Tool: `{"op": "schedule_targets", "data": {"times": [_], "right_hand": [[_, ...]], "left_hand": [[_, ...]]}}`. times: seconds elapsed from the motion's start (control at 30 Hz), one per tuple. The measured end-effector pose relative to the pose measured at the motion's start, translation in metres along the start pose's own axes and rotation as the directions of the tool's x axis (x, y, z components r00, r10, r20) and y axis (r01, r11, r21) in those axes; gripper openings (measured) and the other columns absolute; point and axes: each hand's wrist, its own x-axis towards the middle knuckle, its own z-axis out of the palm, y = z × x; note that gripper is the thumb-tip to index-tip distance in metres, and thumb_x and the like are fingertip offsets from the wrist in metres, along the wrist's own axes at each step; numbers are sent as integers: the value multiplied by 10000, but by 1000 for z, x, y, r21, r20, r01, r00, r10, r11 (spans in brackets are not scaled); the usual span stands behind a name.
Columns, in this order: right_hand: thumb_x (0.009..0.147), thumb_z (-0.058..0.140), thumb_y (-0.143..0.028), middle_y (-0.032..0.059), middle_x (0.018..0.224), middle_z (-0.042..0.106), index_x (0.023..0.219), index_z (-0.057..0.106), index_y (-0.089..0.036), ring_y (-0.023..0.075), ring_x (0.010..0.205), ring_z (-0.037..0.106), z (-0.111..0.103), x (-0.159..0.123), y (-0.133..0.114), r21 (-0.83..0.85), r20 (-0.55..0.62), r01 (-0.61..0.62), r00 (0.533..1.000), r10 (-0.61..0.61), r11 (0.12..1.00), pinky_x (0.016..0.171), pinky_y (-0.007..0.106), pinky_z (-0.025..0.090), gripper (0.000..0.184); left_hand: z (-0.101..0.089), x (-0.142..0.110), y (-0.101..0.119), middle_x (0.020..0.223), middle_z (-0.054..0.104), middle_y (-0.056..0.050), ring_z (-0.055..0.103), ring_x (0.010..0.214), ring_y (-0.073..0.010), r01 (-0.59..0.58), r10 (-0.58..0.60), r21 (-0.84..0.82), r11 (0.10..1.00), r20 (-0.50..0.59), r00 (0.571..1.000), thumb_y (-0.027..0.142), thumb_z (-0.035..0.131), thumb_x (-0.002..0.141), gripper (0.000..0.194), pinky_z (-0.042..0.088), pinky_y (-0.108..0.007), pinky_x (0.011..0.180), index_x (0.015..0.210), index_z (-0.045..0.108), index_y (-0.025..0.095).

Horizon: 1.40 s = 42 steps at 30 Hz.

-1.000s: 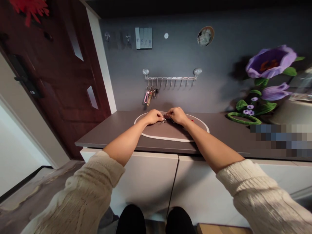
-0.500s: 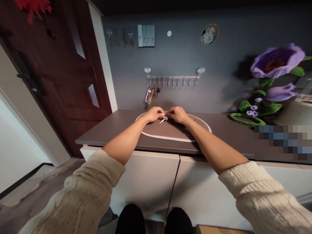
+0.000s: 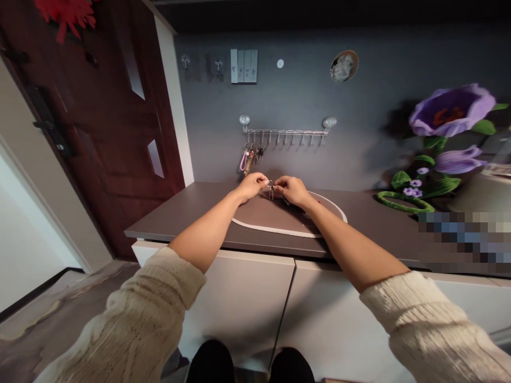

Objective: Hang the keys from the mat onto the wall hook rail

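Both my hands meet over an oval brown mat with a white edge (image 3: pixel 279 232) on a dark countertop (image 3: pixel 191 213). My left hand (image 3: pixel 252 185) and my right hand (image 3: pixel 290 189) are each pinched on a small bunch of keys on a ring (image 3: pixel 271 187), held between them just above the mat. A small red item (image 3: pixel 319 202) lies on the mat behind my right wrist. On the grey wall behind, a metal hook rail (image 3: pixel 285 131) carries a key bunch with a pink loop (image 3: pixel 248 157) at its left end.
A dark wooden door (image 3: pixel 99 133) stands to the left. Purple artificial flowers (image 3: pixel 443 138) sit at the right on the counter. White cabinet doors (image 3: pixel 247 303) are below the counter. Light switches (image 3: pixel 244 66) and two small hooks are high on the wall.
My hands have lifted the keys slightly off the mat and toward the wall; the key now hangs between my fingers instead of lying low.
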Motion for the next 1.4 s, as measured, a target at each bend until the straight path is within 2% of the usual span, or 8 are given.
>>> {"op": "schedule_targets", "data": {"times": [0.17,0.43,0.67,0.9,1.07,1.23,1.4], "right_hand": [[721,570,-242,23,736,640,799,622,-157,110,646,530,0,2,-1,148,-53,15,999,-7,989,652,238,399,126],[717,563,-342,15,738,606,819,593,-156,104,637,519,3,0,-3,422,50,-11,999,-12,906,660,249,412,214],[681,584,-407,11,746,599,794,581,-148,93,622,487,3,1,-4,508,-15,-10,1000,21,861,660,253,406,283],[679,580,-428,-10,671,560,774,550,-153,81,563,455,2,0,-7,547,51,-88,996,72,832,583,231,388,293],[694,563,-401,-21,668,545,761,525,-159,74,551,443,4,0,-6,583,41,-61,998,45,810,564,217,375,253],[710,532,-388,-17,676,539,760,510,-160,87,582,455,4,1,-1,535,-3,-15,1000,19,845,589,223,377,234],[717,507,-394,-2,689,544,734,515,-159,114,641,479,0,3,5,386,-79,70,996,-43,920,645,250,386,235]], "left_hand": [[-1,4,-4,604,489,37,411,540,-50,39,-42,-149,988,-17,999,168,539,747,46,330,-200,575,732,542,125],[-2,6,-2,619,508,35,432,537,-48,104,-118,-340,935,-20,993,204,587,721,88,330,-193,545,735,535,134],[0,2,4,648,515,32,440,547,-42,130,-125,-414,901,38,991,178,591,720,85,325,-190,543,751,526,132],[0,-1,4,648,508,37,430,548,-38,116,-93,-382,917,77,993,234,611,715,138,336,-191,551,754,523,134],[2,0,2,655,522,34,429,539,-36,98,-78,-368,925,70,994,272,625,700,186,331,-191,544,768,528,129],[4,2,-1,644,541,28,439,544,-46,48,-38,-300,953,40,998,291,612,700,196,334,-191,542,780,551,123],[7,2,-2,623,541,26,453,563,-64,-23,14,-134,991,-65,998,227,550,734,116,372,-205,596,762,567,117]]}}
